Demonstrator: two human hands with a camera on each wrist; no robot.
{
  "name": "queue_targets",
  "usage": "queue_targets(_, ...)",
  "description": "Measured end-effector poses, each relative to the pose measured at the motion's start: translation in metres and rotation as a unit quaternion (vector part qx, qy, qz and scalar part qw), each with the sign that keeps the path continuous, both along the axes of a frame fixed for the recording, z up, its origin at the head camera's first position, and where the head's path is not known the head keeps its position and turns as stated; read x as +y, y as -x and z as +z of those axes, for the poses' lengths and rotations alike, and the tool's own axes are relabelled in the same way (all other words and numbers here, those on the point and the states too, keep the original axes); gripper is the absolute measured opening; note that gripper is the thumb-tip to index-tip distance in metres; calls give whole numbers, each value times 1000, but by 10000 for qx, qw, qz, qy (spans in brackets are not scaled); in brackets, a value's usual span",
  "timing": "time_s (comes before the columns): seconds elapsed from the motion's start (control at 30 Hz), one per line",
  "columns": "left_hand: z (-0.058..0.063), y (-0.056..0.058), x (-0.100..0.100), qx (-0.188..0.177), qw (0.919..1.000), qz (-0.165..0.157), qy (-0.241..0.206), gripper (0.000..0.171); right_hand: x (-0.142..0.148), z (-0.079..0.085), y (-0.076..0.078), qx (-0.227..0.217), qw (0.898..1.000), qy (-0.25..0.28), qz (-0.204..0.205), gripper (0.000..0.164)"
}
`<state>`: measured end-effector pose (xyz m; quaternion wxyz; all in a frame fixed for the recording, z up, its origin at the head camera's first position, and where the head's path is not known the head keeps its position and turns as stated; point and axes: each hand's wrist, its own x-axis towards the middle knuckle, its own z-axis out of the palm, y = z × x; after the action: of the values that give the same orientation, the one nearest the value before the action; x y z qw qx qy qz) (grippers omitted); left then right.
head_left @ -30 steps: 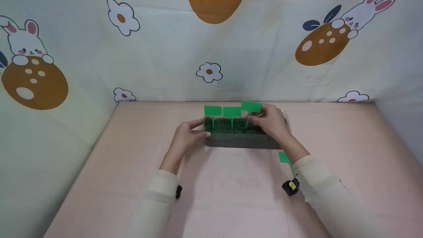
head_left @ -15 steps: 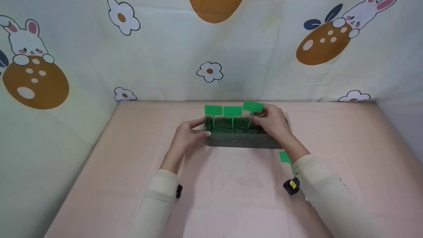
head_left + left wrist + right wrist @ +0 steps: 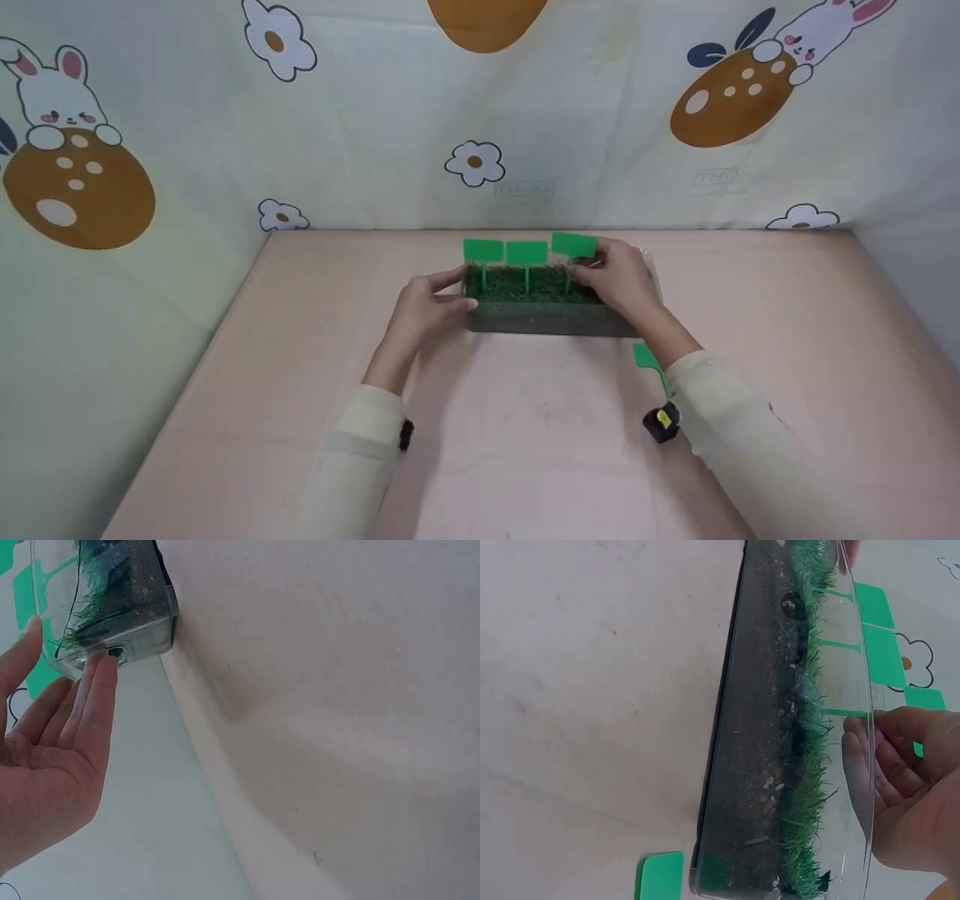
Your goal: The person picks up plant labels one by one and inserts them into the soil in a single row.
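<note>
A clear plastic planter box point(image 3: 551, 319) with dark soil and green grass point(image 3: 808, 821) stands toward the back of the table. My left hand point(image 3: 427, 304) is at its left end; in the left wrist view straight fingers point(image 3: 94, 701) touch the end wall, with the thumb point(image 3: 22, 652) by the upper rim. Two green plant labels, the left one point(image 3: 483, 250) and the middle one point(image 3: 526, 253), stand upright in the grass. My right hand point(image 3: 619, 277) pinches the stem of a third green plant label point(image 3: 574, 244), whose lower end is down in the grass.
Another green plant label point(image 3: 646, 356) lies on the pink table point(image 3: 525, 435), partly under the right forearm. Small black devices are worn at the left wrist point(image 3: 406, 435) and the right wrist point(image 3: 661, 422). A patterned curtain point(image 3: 375, 112) hangs behind the table.
The third label, in my right hand, has tipped more upright; its stem has shifted slightly right and its plate sits slightly lower. My left hand stays at the planter box's end.
</note>
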<state>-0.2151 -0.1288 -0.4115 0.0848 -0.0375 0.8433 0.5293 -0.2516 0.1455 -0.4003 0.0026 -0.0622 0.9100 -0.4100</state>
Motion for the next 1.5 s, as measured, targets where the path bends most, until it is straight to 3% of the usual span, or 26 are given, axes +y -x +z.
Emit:
queue_targets(0.73, 0, 0, 1, 13, 10000, 20, -61, 61, 0, 0, 1, -100, 9999, -55, 35, 25)
queue_targets(0.97, -3, 0, 0, 167, 9998, 16, 129, 60, -1, -3, 1, 48, 9997, -225, 80, 24)
queue_targets(1.5, -3, 1, -1, 197, 9998, -33, 58, 61, -3, -5, -1, 230, 9990, -345, 188, 22)
